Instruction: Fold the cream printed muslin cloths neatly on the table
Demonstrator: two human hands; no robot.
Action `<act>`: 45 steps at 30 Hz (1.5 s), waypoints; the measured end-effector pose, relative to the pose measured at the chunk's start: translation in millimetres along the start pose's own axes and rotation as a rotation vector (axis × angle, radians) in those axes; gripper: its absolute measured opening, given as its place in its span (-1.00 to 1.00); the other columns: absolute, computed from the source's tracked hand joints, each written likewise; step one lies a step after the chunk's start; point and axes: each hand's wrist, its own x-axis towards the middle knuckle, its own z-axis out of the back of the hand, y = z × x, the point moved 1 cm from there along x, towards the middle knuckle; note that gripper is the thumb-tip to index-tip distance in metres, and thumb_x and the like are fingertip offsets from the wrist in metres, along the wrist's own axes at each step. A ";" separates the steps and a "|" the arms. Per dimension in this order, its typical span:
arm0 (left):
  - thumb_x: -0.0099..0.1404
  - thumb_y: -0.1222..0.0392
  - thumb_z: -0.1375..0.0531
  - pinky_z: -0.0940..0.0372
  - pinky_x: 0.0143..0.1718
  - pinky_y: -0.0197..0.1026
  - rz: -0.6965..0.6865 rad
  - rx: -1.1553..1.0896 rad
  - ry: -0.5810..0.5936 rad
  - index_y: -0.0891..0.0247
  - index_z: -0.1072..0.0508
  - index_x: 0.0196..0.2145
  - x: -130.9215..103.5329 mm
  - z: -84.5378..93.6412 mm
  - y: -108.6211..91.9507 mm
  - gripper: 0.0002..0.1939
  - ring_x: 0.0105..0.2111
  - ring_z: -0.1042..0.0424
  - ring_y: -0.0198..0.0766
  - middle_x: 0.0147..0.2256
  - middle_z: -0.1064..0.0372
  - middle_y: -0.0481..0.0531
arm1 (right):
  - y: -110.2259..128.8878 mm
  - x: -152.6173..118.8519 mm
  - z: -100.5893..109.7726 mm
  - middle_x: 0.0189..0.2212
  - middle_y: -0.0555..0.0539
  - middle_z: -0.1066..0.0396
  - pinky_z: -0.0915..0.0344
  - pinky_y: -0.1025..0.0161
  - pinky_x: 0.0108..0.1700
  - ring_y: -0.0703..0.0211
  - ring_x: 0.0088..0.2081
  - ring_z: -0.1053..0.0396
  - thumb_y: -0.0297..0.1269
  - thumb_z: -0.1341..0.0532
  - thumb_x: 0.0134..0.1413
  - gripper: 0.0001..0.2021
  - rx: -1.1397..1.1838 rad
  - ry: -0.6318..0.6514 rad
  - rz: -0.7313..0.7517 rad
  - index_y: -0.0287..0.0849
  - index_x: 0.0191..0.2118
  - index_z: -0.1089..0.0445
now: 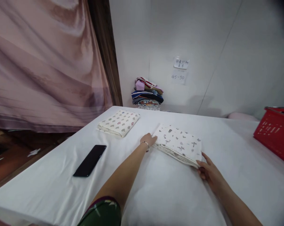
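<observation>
A folded white cloth (pixel 179 141) printed with small dark motifs lies on the white-covered table, its stacked layers showing along the front edge. My left hand (pixel 148 139), with a bracelet at the wrist, is closed on its left edge, thumb on top and the other fingers partly hidden. At the front right corner, my right hand (pixel 209 171) pinches the layers between thumb and fingers. To the left, apart from both hands, rests another folded cloth (pixel 119 122), cream with grey hearts and a few coloured ones.
A black phone (pixel 90 160) lies on the white table cover (pixel 142 194) at the left. On the right stands a red plastic basket (pixel 273 135). Behind the table are a pile of folded fabrics (pixel 147 94) and a wall with paper notes (pixel 180 70). A pink curtain (pixel 47 62) hangs at left.
</observation>
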 end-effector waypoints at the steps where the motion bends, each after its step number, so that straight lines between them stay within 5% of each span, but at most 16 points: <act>1: 0.16 -0.14 -0.03 -0.28 -0.30 -0.12 0.017 -0.030 0.028 0.30 -0.32 -0.07 -1.4 3.0 -0.8 -0.47 -0.15 -0.37 0.00 -0.08 -0.35 0.27 | 2.5 -0.8 1.7 -0.66 0.10 -0.24 0.06 0.44 -0.71 0.31 -0.67 -0.16 -0.15 -0.31 -0.23 -0.14 -0.013 0.005 -0.006 0.01 0.23 0.10; 7: 0.16 -0.15 -0.04 -0.24 -0.22 -0.18 -0.075 -0.119 0.003 0.24 -0.22 0.03 -40.4 11.2 17.1 -0.44 -0.16 -0.38 -0.09 -0.10 -0.36 0.18 | 23.7 -24.7 22.3 -0.67 0.14 -0.14 0.01 0.42 -0.64 0.32 -0.64 -0.15 -0.17 -0.27 -0.14 -0.16 -0.158 0.090 0.029 -0.01 0.25 0.16; 15: 0.26 -0.06 0.06 -0.20 -0.27 -0.18 -0.115 0.064 0.038 0.24 -0.12 0.10 -98.6 -0.6 59.3 -0.48 -0.26 -0.41 -0.11 -0.30 -0.42 0.11 | -1.0 -54.7 29.9 -0.62 0.13 -0.15 0.05 0.40 -0.64 0.34 -0.66 -0.12 -0.16 -0.23 -0.10 -0.17 -0.337 0.174 -0.112 0.00 0.26 0.22; 22: 0.24 -0.04 0.03 -0.24 -0.21 -0.07 -0.184 0.278 -0.001 0.29 -0.12 0.12 -94.6 8.5 50.6 -0.45 -0.17 -0.38 -0.04 -0.14 -0.37 0.19 | -2.5 -60.4 24.3 -0.61 0.10 -0.17 0.02 0.37 -0.64 0.32 -0.66 -0.14 -0.16 -0.20 -0.12 -0.14 -0.338 0.107 -0.117 -0.04 0.28 0.27; 26: 0.25 0.06 0.01 -0.12 0.04 -0.07 -0.516 0.341 -0.169 0.34 -0.12 0.13 -86.9 6.6 32.4 -0.47 0.10 -0.14 -0.08 0.12 -0.13 0.22 | -0.9 -63.0 21.6 -0.61 0.10 -0.17 0.03 0.38 -0.65 0.32 -0.66 -0.14 -0.17 -0.19 -0.13 -0.15 -0.287 0.069 -0.109 -0.07 0.27 0.24; 29: 0.28 -0.04 0.06 0.13 0.19 -0.02 -0.733 0.341 -0.153 0.28 -0.11 0.16 -76.1 -4.0 22.4 -0.44 0.22 0.12 -0.10 0.23 0.08 0.14 | 0.0 -65.4 21.6 -0.62 0.12 -0.15 0.02 0.38 -0.66 0.32 -0.66 -0.14 -0.16 -0.19 -0.13 -0.15 -0.280 0.065 -0.114 -0.06 0.28 0.25; 34: 0.27 -0.20 0.16 0.21 0.19 0.06 -0.572 0.351 0.055 0.26 -0.01 0.22 -56.6 -21.1 31.6 -0.31 0.25 0.26 -0.07 0.27 0.26 0.08 | -3.6 -69.0 24.4 -0.59 0.12 -0.14 -0.02 0.37 -0.63 0.33 -0.65 -0.16 -0.15 -0.20 -0.09 -0.14 -0.300 0.096 -0.126 -0.03 0.28 0.29; 37: 0.27 -0.22 0.19 0.22 0.20 0.04 -0.546 0.333 0.076 0.22 0.05 0.24 -54.5 -23.7 37.2 -0.30 0.26 0.33 -0.12 0.27 0.35 0.00 | -5.7 -68.7 24.4 -0.57 0.12 -0.14 -0.03 0.36 -0.64 0.33 -0.65 -0.15 -0.14 -0.19 -0.08 -0.14 -0.319 0.104 -0.144 -0.02 0.28 0.32; 45: 0.23 -0.28 0.18 0.25 0.19 0.10 -0.498 0.295 0.161 0.19 0.02 0.23 -54.0 -10.2 31.1 -0.26 0.26 0.33 -0.10 0.27 0.32 0.02 | -5.2 -64.1 40.4 -0.51 0.03 -0.31 -0.21 0.28 -0.51 0.24 -0.57 -0.26 0.05 -0.10 0.02 -0.19 -0.715 0.156 -0.028 -0.10 0.29 0.30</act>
